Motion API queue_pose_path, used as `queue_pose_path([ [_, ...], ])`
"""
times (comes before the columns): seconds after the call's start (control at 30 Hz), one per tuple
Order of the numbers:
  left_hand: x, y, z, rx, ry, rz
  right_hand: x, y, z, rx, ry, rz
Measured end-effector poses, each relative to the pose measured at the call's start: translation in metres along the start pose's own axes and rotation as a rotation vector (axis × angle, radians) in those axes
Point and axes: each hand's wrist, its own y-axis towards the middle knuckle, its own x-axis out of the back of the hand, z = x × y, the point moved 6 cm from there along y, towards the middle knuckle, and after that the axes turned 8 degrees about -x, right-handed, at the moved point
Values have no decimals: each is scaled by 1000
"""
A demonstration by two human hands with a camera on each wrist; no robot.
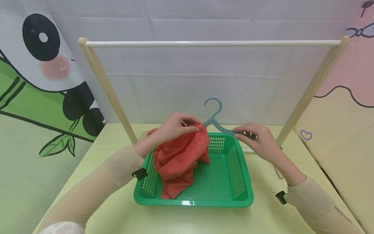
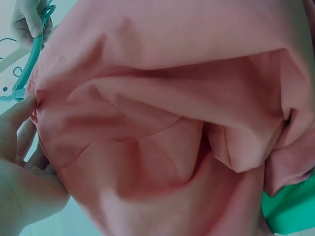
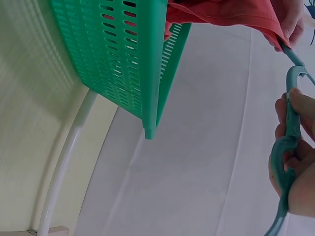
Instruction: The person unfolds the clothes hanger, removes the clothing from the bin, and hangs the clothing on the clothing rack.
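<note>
My left hand (image 1: 179,126) pinches the edge of a red garment (image 1: 181,159), close to the neck of a teal clothes hanger (image 1: 223,129). The garment drapes in loose folds down into a green basket (image 1: 246,195); seams show on it in the left wrist view. One arm of the hanger is hidden behind or inside the cloth, while its hook points up. On the other side, my right hand (image 1: 258,138) grips the bare hanger arm near its end, thumb and fingers around it. In the right wrist view, the hanger (image 3: 293,115) has a notch along that arm.
A clothes rack with a white crossbar (image 1: 213,44) stands over the basket on wooden posts (image 1: 109,87). Its white lower bar (image 1: 248,151) runs behind the basket on the pale table (image 1: 117,195). A light curtain (image 1: 187,87) hangs behind.
</note>
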Motion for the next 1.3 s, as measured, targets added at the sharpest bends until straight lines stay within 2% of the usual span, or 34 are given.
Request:
queue_pose_path([
  [0.3,-3,2,-4,-29,-27,3,0,1,4,6,-22,-9],
  [0.53,-2,4,-4,-21,-24,-6,0,3,9,26,-24,-15],
  [0.73,5,5,-8,-32,-29,20,1,6,14,46,-13,-43],
  [0.87,14,7,-12,-49,-39,13,4,10,19,69,-21,-60],
  [1.03,26,8,-12,-32,-6,-16,13,10,22,95,-30,-147],
  [1.2,35,6,-6,5,19,-34,21,8,23,135,56,-258],
  [1.3,42,5,-5,16,32,-53,19,8,26,166,95,-273],
])
